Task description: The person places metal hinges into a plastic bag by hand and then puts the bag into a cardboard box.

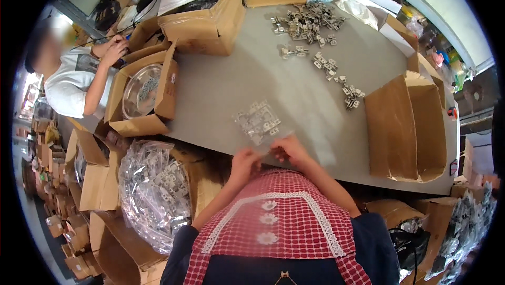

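Observation:
A clear plastic bag (256, 122) of metal hinge parts lies flat on the grey table near its front edge. My left hand (246, 164) is closed at the near left side of the bag's mouth, fingers curled in. At the near right, my right hand (290, 151) pinches the bag's edge with bent fingers. Both hands are close together just in front of my red checked apron. Farther off, a heap of metal hinges (310, 24) covers the far part of the table, and smaller clusters of hinges (352, 95) trail from it toward the right.
An open cardboard box (392, 130) stands at the table's right end. On the left, a carton (167, 85) holds a metal bowl (142, 93) of screws. Below it sits a large plastic sack (158, 195) of bagged parts. Another person (79, 80) works at far left beside boxes.

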A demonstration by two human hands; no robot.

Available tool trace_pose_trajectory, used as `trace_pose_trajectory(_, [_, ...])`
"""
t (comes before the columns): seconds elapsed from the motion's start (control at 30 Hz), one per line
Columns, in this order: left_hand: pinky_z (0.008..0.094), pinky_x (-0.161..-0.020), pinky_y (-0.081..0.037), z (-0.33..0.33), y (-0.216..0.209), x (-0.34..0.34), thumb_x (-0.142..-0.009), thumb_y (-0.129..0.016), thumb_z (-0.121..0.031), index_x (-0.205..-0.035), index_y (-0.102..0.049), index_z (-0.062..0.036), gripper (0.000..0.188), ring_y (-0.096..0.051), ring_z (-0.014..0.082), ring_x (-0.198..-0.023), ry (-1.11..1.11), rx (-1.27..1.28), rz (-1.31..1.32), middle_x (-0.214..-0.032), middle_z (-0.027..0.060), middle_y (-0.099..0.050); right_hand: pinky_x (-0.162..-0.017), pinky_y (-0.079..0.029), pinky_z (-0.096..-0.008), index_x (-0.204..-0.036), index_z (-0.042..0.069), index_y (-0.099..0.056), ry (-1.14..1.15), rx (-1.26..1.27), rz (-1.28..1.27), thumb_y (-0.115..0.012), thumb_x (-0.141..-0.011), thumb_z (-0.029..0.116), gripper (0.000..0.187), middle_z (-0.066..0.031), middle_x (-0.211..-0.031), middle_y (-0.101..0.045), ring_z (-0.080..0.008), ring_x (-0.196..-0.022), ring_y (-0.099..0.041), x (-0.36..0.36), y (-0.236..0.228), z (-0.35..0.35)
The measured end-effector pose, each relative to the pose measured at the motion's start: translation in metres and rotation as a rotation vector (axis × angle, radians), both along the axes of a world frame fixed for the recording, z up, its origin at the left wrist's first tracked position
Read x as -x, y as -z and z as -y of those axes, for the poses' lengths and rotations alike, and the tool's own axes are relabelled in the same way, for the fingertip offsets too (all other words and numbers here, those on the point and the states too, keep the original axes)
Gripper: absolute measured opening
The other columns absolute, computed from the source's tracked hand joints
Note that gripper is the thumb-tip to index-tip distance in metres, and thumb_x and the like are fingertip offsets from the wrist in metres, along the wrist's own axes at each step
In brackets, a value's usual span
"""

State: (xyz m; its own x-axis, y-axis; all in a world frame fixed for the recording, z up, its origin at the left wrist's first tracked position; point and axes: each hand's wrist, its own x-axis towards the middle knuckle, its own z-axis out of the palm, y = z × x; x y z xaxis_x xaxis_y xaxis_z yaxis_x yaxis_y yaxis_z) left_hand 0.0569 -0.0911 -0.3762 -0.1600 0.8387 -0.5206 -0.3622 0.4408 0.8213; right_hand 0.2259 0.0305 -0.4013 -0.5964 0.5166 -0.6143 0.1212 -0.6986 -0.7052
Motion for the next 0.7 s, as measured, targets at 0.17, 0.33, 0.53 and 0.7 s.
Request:
trace_pose_trajectory(0.17, [0.0244,-0.045,-0.040,0.011,-0.021,0.006,-0.090,-0.063,-0.013,-0.078,-0.054,-0.0054,0.016,-0.051,0.0124,-0.049,-0.112,0.023,0.054,-0.060,0.0042,-0.056,-0.046,-0.046,-0.0283,-0.078,0.000,-0.068,0.069,-0.079,0.055,-0.072,-0.079,0.019,0.019,-0.0079,-0.067,-0.064,-0.0173,-0.054,-0.061,-0.023,-0.016,-0.015])
trace_pose_trajectory(0.33, [0.0257,-0.047,-0.038,0.014,-0.021,0.015,-0.087,-0.065,-0.009,-0.076,-0.055,-0.0057,0.016,-0.049,0.0128,-0.050,-0.090,0.105,0.146,-0.062,0.0042,-0.055,-0.047,-0.046,-0.0287,-0.078,0.000,-0.068,-0.084,-0.092,0.035,-0.075,-0.080,0.021,0.022,-0.0076,-0.068,-0.064,-0.0166,-0.055,-0.061,-0.034,-0.011,-0.017])
trace_pose_trajectory(0.53, [0.0263,-0.046,-0.042,0.015,-0.009,0.024,-0.087,-0.065,-0.011,-0.077,-0.057,-0.0048,0.014,-0.056,0.0141,-0.053,-0.017,0.107,0.069,-0.065,0.0064,-0.060,-0.048,-0.047,-0.0278,-0.078,0.001,-0.067,-0.228,-0.114,0.062,-0.075,-0.080,0.023,0.023,-0.0069,-0.070,-0.065,-0.0156,-0.057,-0.061,-0.042,-0.020,-0.029])
trace_pose_trajectory(0.7, [0.0254,-0.045,-0.042,0.018,-0.005,0.037,-0.088,-0.061,-0.014,-0.081,-0.061,-0.0030,0.014,-0.056,0.0136,-0.050,-0.125,0.134,-0.090,-0.063,0.0049,-0.061,-0.050,-0.047,-0.0267,-0.080,0.003,-0.066,-0.024,-0.103,0.083,-0.074,-0.080,0.022,0.020,-0.0062,-0.072,-0.064,-0.0151,-0.057,-0.061,-0.073,-0.024,-0.045])
